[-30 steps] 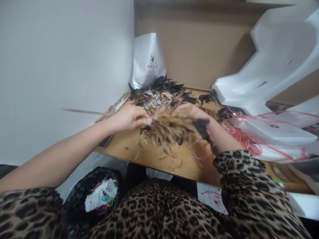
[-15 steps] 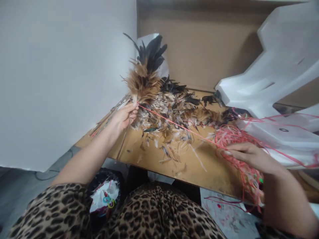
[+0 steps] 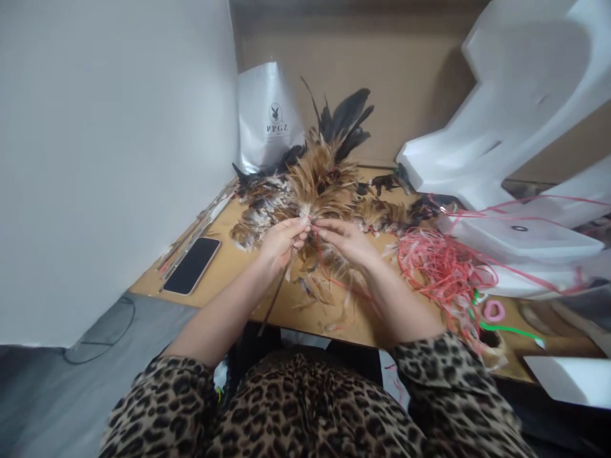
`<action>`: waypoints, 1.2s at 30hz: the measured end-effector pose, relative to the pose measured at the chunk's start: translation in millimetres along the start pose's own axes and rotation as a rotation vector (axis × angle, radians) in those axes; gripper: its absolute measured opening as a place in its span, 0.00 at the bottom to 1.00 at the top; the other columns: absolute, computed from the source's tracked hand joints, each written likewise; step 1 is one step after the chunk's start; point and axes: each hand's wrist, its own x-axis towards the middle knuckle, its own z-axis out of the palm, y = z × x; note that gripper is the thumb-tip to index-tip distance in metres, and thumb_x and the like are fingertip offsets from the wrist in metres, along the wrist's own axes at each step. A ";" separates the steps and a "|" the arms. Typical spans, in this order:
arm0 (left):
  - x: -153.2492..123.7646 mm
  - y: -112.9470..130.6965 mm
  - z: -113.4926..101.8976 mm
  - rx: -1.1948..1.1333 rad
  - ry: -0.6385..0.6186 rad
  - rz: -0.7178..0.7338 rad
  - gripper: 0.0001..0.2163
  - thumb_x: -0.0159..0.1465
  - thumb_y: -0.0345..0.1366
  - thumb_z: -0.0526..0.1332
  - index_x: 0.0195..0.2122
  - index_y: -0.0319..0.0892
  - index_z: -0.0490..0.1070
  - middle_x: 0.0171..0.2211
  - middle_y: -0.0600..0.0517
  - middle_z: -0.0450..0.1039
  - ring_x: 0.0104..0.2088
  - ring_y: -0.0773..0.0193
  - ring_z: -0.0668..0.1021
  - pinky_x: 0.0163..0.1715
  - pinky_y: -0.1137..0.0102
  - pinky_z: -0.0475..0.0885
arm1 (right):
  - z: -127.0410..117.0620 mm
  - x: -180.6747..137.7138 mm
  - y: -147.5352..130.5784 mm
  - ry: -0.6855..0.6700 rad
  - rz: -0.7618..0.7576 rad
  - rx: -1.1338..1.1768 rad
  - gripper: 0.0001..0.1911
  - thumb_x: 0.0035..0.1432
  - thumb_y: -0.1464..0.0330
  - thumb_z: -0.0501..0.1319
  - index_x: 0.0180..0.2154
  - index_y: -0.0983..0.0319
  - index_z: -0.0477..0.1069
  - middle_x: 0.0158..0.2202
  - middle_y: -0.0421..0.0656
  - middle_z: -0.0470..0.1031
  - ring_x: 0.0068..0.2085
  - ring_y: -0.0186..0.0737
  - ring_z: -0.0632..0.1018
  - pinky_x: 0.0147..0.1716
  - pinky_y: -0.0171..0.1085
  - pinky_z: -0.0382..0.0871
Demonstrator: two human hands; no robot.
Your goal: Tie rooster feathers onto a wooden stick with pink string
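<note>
At the pale foot of a feather bunch (image 3: 319, 181), our left hand (image 3: 285, 243) curls tight around the stem end and a thin stick (image 3: 273, 304) slanting down toward us; such a low grip seems meant to leave the plumes fanning free above the table (image 3: 358, 327). Just beside it, our right hand (image 3: 347, 240) narrows its fingertips on a red string (image 3: 321, 259), probably keeping it close against the stem. Both wrists turn inward, forearms converging from spread elbows. Beyond our right forearm lies a red tangle (image 3: 432, 261), presumably handy there; past our left, a phone (image 3: 192, 266) rests well apart, likely out of the way.
</note>
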 end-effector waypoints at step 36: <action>7.1 -62.4 -22.6 0.794 0.393 0.640 0.09 0.56 0.31 0.60 0.38 0.39 0.74 0.36 0.46 0.74 0.37 0.63 0.75 0.43 0.66 0.70 | 38.6 13.0 49.9 0.281 0.090 0.226 0.17 0.37 0.56 0.69 0.25 0.64 0.76 0.27 0.43 0.78 0.28 0.35 0.74 0.33 0.35 0.67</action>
